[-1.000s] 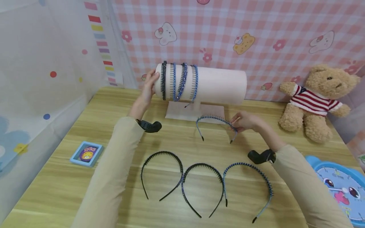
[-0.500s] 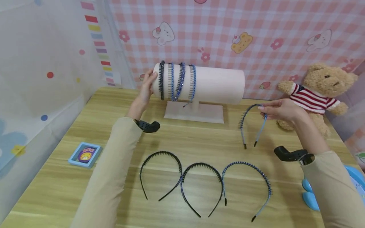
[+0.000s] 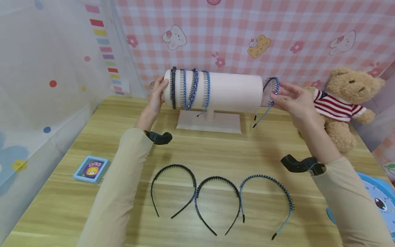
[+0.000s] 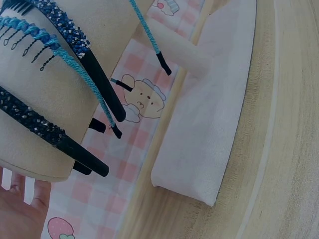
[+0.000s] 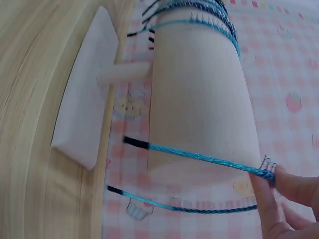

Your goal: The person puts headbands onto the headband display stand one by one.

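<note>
My right hand [image 3: 297, 101] pinches a blue braided headband [image 3: 275, 85] with comb teeth, thumb and fingers near its top. The headband is held up at the right end of a pale padded cylinder [image 3: 236, 91] on a display stand; in the right wrist view its black-tipped ends [image 5: 135, 143] point toward the base side, one leg overlapping the cylinder. My left hand [image 3: 156, 94] rests against the cylinder's left end, with fairly straight fingers [image 4: 40, 194] at its edge in the left wrist view. A black glittery headband [image 3: 173, 87] and several blue ones [image 3: 206, 90] sit round the cylinder's left half.
In front on the wooden table lie two black headbands [image 3: 195, 181] [image 3: 240, 197] and a blue one [image 3: 290, 195]. A blue framed bear picture [image 3: 91, 169] lies left. A teddy bear [image 3: 347, 99] sits back right, above a blue clock [image 3: 378, 199]. A checked cloth hangs behind.
My right hand has lifted the blue headband from in front of the stand, carried it right, then up and back to the cylinder's right end, turning it. My left hand has stayed at the left end.
</note>
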Demonstrator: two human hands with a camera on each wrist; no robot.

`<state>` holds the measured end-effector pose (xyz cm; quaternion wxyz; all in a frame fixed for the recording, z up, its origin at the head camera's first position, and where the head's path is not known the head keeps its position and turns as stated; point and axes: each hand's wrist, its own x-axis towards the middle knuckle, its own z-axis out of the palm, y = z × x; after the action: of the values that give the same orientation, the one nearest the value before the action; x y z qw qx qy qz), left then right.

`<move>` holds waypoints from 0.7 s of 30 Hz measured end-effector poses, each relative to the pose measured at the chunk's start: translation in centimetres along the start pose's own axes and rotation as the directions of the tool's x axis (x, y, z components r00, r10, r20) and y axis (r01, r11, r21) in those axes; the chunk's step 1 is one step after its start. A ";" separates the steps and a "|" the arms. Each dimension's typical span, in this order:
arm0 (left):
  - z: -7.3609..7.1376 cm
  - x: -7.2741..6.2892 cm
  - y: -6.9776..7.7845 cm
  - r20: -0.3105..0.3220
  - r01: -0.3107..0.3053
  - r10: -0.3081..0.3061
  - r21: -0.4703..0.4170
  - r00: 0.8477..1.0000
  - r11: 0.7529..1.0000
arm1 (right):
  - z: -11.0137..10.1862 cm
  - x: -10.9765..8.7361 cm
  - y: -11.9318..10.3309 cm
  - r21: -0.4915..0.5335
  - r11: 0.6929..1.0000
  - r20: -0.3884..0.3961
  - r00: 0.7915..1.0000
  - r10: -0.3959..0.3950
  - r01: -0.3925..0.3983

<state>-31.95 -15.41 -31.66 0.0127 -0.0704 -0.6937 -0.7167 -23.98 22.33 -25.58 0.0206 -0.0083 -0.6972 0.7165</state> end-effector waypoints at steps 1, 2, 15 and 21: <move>0.0 0.0 0.0 -0.004 0.002 -0.002 -0.003 1.000 1.000 | 0.6 0.0 -0.1 0.015 1.000 -0.004 1.000 -0.023 0.023; 0.0 0.0 0.1 -0.006 0.004 -0.004 -0.003 1.000 1.000 | 1.1 0.1 -0.1 0.016 0.999 -0.002 0.999 -0.043 0.043; -0.1 -0.1 0.0 0.006 -0.006 0.006 0.013 1.000 1.000 | 2.9 1.9 1.4 -0.734 0.624 0.072 0.945 -0.319 0.267; -0.1 0.0 -0.1 0.007 -0.012 0.012 0.013 1.000 1.000 | 1.5 3.7 0.6 -0.755 0.516 0.292 0.912 -0.289 0.405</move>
<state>-31.97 -15.55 -31.76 0.0151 -0.0767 -0.6981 -0.7117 -27.76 21.02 -26.09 0.1122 0.1690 -0.9305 0.3050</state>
